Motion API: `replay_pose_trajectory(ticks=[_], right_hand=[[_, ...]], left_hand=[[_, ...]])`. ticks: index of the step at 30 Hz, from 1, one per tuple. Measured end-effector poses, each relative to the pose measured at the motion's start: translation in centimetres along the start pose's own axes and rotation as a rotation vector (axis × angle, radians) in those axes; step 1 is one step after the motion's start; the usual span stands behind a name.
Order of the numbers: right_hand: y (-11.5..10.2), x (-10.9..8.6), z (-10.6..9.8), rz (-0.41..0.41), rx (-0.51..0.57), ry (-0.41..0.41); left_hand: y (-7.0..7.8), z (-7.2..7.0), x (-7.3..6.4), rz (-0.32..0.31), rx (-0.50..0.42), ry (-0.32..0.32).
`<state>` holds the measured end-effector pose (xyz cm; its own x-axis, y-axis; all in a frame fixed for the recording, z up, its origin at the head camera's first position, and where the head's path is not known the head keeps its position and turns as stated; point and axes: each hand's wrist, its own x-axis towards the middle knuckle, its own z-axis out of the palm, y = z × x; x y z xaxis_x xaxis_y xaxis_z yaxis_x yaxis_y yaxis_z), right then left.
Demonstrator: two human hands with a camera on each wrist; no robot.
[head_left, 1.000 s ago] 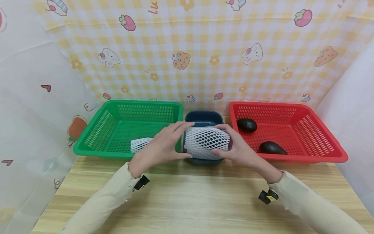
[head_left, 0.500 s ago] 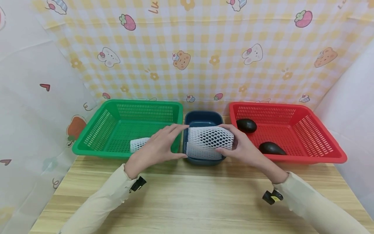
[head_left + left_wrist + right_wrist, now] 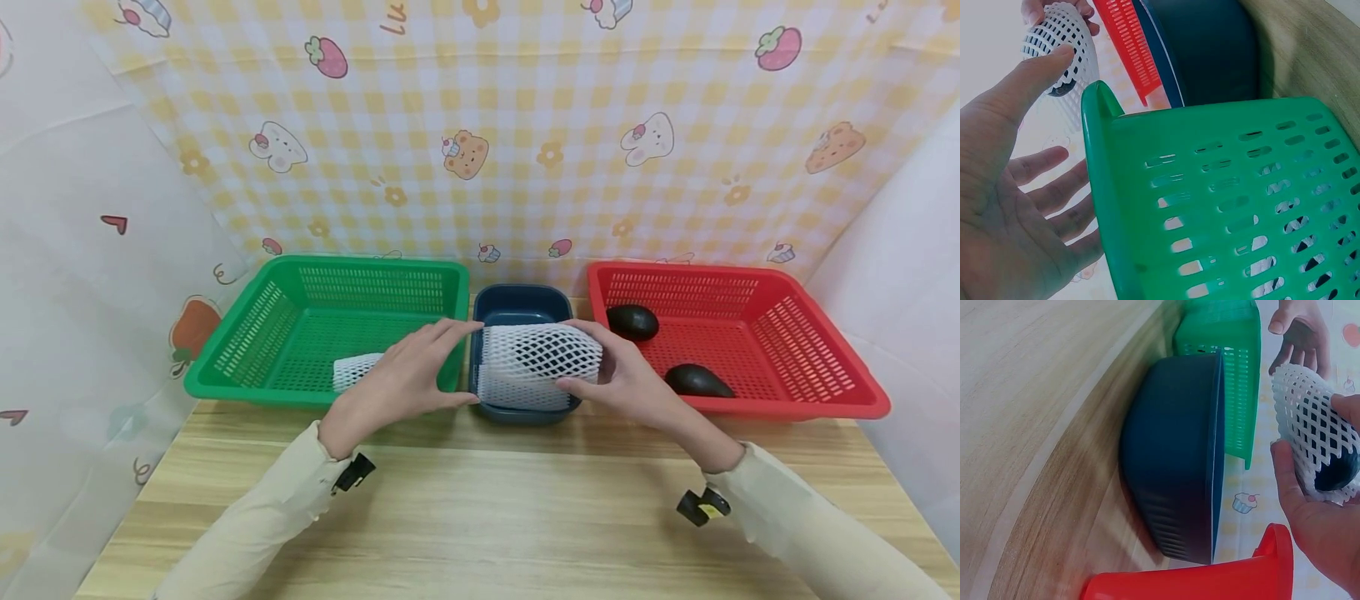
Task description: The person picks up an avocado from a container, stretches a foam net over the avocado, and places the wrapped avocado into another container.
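My right hand [image 3: 611, 371] grips a dark avocado [image 3: 1338, 472] wrapped in a white foam net sleeve [image 3: 536, 362], thumb on the near side and fingers on the far side. The wrapped avocado lies sideways above the dark blue bin [image 3: 523, 298]. My left hand [image 3: 401, 375] is spread with thumb and fingers apart, its fingertips close by the sleeve's left end. In the right wrist view a gap shows between the left hand and the foam net. The left wrist view has the left thumb [image 3: 1041, 72] overlapping the sleeve.
The green basket [image 3: 225, 390] on the left contains another white foam net sleeve [image 3: 354, 371], partly hidden behind my left hand. In the red basket [image 3: 825, 408] on the right lie two bare dark avocados, one near the left wall [image 3: 633, 322] and one in front [image 3: 697, 380].
My right hand has shifted a little to the right with the wrapped avocado. The left hand has drawn slightly leftward, away from the sleeve. Little differs over the last half second.
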<state>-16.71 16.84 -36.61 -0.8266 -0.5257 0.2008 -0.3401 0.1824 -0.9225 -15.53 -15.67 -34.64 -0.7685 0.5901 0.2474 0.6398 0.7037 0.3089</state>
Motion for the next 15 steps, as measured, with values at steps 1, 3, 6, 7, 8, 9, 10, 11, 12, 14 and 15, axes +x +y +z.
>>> replay_pose_trajectory(ticks=[1, 3, 6, 7, 8, 9, 10, 11, 12, 14, 15], right_hand=[[0.0, 0.0, 0.0, -0.001, 0.002, -0.001], [0.1, 0.0, 0.0, -0.001, 0.006, -0.001], [0.2, 0.0, 0.1, 0.001, 0.000, 0.001], [0.3, 0.1, 0.1, 0.002, -0.008, 0.003], [0.3, 0.1, 0.2, 0.005, -0.018, 0.004], [0.3, 0.2, 0.3, 0.005, -0.028, 0.003], [0.3, 0.2, 0.4, 0.003, -0.038, 0.002], [0.3, 0.3, 0.5, 0.000, -0.048, -0.001], [0.3, 0.3, 0.6, -0.005, -0.058, -0.003], [0.3, 0.5, 0.8, -0.023, -0.075, -0.010], [0.3, 0.6, 1.0, -0.034, -0.078, -0.016]], left_hand=[[0.0, 0.0, 0.0, 0.001, 0.001, 0.002], [0.1, 0.0, 0.1, 0.009, 0.000, 0.011], [0.4, 0.0, 0.4, 0.038, -0.002, 0.030], [0.5, 0.1, 0.6, 0.051, 0.000, 0.037], [0.7, 0.1, 0.8, 0.067, 0.000, 0.042], [0.9, 0.1, 1.0, 0.083, 0.002, 0.047], [1.2, 0.1, 1.3, 0.100, 0.002, 0.052], [1.4, 0.2, 1.6, 0.117, 0.003, 0.055], [1.7, 0.2, 1.9, 0.132, 0.001, 0.059], [2.3, 0.3, 2.6, 0.162, 0.000, 0.062], [2.6, 0.4, 2.9, 0.173, 0.005, 0.062]])
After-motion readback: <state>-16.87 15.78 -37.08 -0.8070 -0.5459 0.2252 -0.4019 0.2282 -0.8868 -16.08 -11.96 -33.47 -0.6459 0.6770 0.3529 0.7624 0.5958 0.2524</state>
